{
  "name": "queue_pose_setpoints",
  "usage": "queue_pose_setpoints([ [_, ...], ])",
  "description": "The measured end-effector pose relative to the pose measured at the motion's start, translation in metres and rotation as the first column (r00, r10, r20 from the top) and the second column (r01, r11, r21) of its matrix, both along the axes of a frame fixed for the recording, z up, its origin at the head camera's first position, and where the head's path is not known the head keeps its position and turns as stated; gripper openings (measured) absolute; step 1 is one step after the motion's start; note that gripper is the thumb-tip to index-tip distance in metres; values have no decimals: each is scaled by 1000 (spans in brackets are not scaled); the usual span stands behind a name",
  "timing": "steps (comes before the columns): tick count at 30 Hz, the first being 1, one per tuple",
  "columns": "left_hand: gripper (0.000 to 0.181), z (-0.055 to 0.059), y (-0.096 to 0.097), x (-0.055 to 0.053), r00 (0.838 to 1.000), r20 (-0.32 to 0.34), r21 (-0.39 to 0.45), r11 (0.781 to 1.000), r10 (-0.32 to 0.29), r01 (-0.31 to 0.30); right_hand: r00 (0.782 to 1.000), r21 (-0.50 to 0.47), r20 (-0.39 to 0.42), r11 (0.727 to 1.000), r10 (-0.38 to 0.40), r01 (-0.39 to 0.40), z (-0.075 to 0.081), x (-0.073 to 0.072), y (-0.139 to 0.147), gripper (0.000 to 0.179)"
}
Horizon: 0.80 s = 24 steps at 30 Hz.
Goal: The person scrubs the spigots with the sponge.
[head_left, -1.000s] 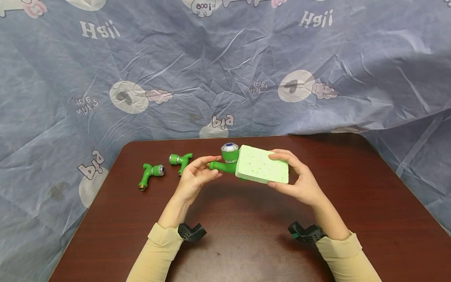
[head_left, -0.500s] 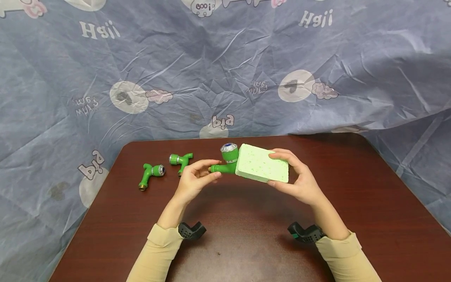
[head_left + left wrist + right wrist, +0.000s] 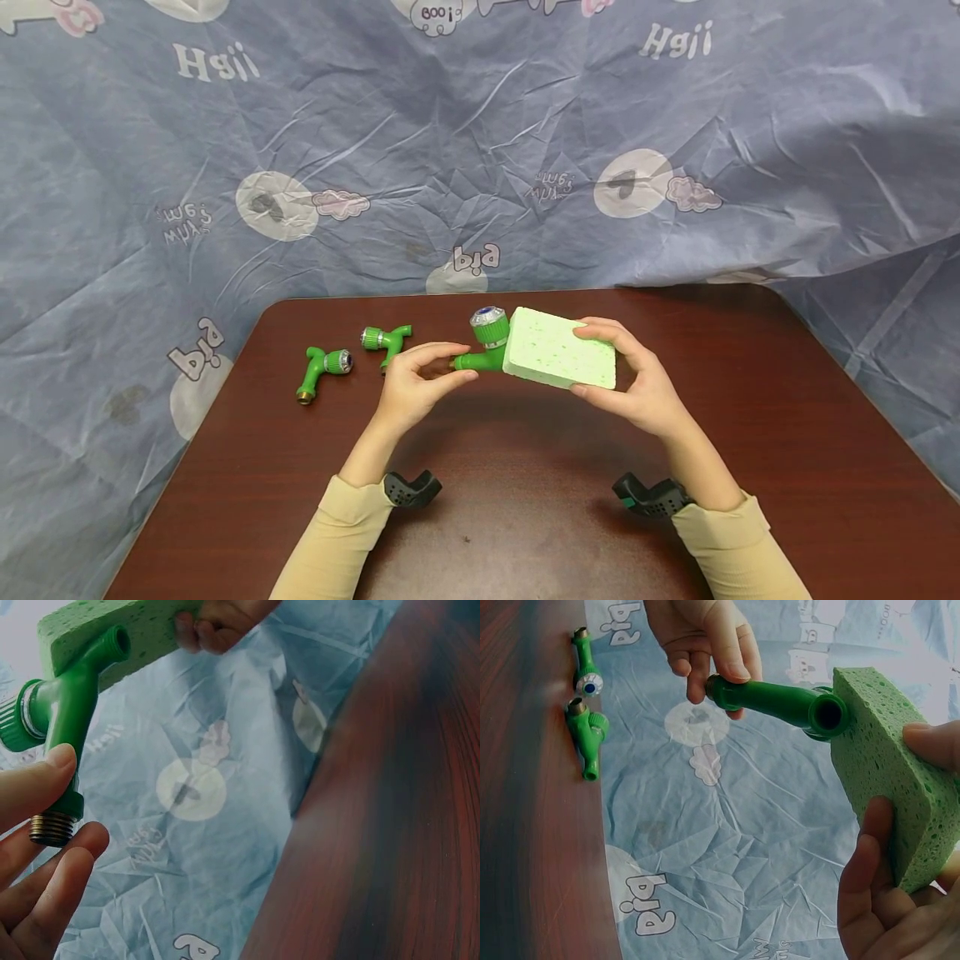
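My left hand (image 3: 416, 385) pinches a green faucet (image 3: 483, 358) near its brass threaded end, thumb on one side and fingers behind. The faucet is off the table, its ribbed green knob with a silver cap pointing up in the head view. A pale green speckled sponge (image 3: 561, 350) is gripped along its right end by my right hand (image 3: 637, 379), thumb on the lower edge and fingers over the upper one. In the right wrist view the sponge (image 3: 889, 765) appears to meet the faucet (image 3: 776, 701) by its open spout. From the head view, the sponge covers that spout.
Two more green faucets lie on the brown table (image 3: 510, 500) to the left: one (image 3: 318, 371) nearer, the other (image 3: 388, 340) farther back and partly hidden by my left hand. A wrinkled blue printed cloth (image 3: 465, 150) hangs behind the table.
The faucet has turned a little, its brass end shifting slightly right and down. My left fingers have shifted along with it. The right hand and sponge have hardly moved.
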State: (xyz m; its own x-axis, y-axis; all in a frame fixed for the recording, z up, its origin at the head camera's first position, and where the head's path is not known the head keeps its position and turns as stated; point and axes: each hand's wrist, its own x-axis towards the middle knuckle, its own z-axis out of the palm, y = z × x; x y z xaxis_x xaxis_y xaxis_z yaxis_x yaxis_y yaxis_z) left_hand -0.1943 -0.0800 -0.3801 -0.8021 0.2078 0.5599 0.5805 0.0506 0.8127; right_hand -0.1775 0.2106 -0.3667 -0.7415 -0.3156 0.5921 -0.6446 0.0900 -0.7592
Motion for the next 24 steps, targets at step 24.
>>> queue_pose_setpoints([
  [24, 34, -21, 0, -16, 983, 165, 203, 978, -85, 50, 972, -14, -36, 972, 232, -233, 7, -2, 18, 67],
])
